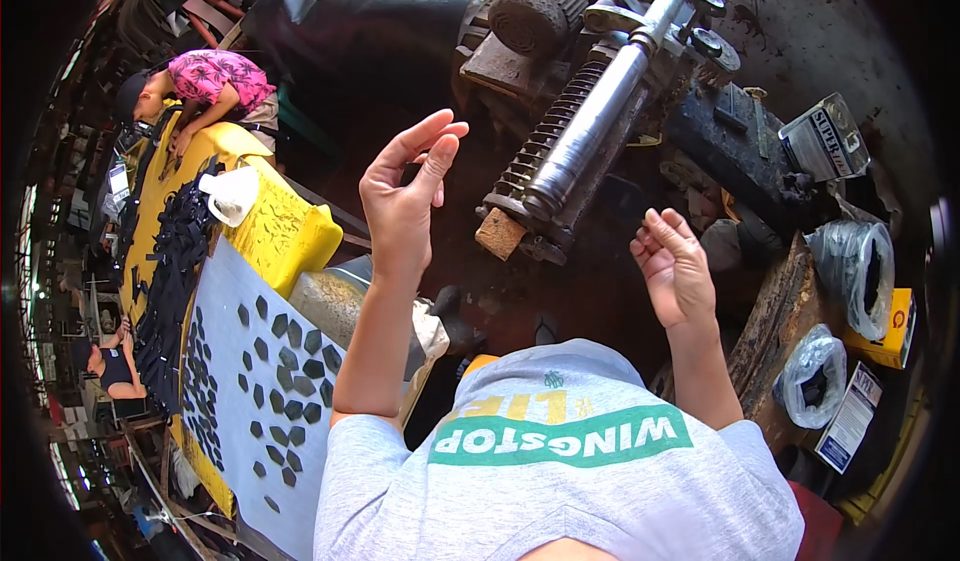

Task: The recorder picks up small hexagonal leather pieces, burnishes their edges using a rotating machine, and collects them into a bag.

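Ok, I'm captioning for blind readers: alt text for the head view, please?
A person's left hand and right hand are raised near a metal roller machine. Dark flat pieces lie on a pale sheet at left; beyond, a co-worker in pink bends forward.

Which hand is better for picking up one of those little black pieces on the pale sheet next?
Probably the left hand: it's on the same side as the pale sheet, nearer the black pieces. The right hand is farther off, on the other side.
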